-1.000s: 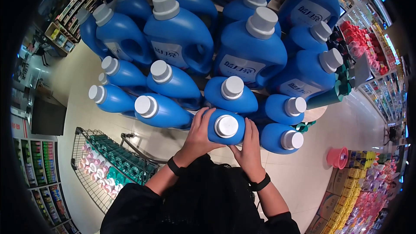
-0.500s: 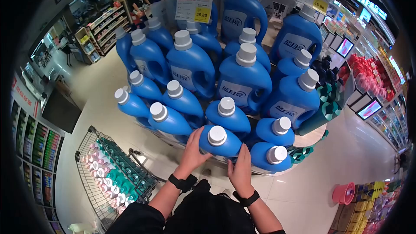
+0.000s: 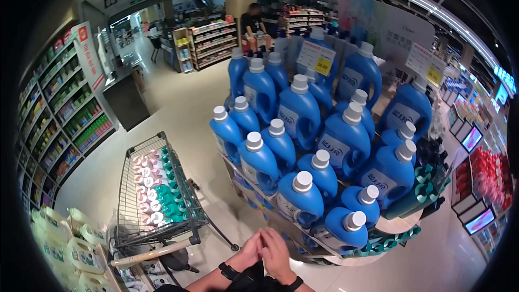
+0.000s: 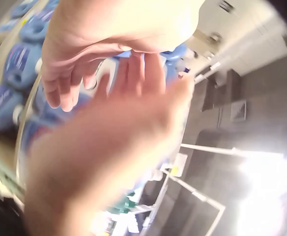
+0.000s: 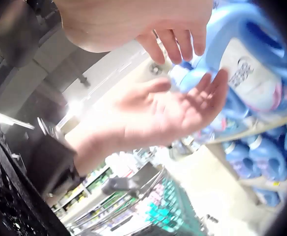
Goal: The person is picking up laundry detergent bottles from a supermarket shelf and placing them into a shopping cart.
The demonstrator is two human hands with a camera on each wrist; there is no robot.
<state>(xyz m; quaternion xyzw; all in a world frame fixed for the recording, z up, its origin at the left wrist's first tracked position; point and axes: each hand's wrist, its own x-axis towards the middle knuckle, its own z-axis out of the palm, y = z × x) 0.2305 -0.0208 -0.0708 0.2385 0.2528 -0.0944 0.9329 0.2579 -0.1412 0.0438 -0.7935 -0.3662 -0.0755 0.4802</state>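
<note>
My left hand (image 3: pixel 248 252) and right hand (image 3: pixel 277 255) are close together in front of my body, holding nothing. In the right wrist view the left hand (image 5: pixel 168 113) shows its palm, fingers loosely bent, below the right hand (image 5: pixel 143 22). The right hand (image 4: pixel 109 142) is blurred in the left wrist view. Nearest to them, blue detergent bottles with white caps stand on a round display. The front bottle (image 3: pixel 298 200) stands upright in the outer row, beside another blue bottle (image 3: pixel 339 230) at the corner.
To the left is a shopping cart (image 3: pixel 130 184) loaded with pink-white and green bottles. Pale jugs (image 3: pixel 84 254) are at the lower left. Price signs (image 3: pixel 316 57) rise above the bottles. Green bottles (image 3: pixel 413 200) lie along the display's right side, and a person (image 3: pixel 251 24) is farther back.
Both hands have let go of the front bottle, drawn back toward my body and come together. The head view has tilted up and turned left, bringing more cart and aisle into sight.
</note>
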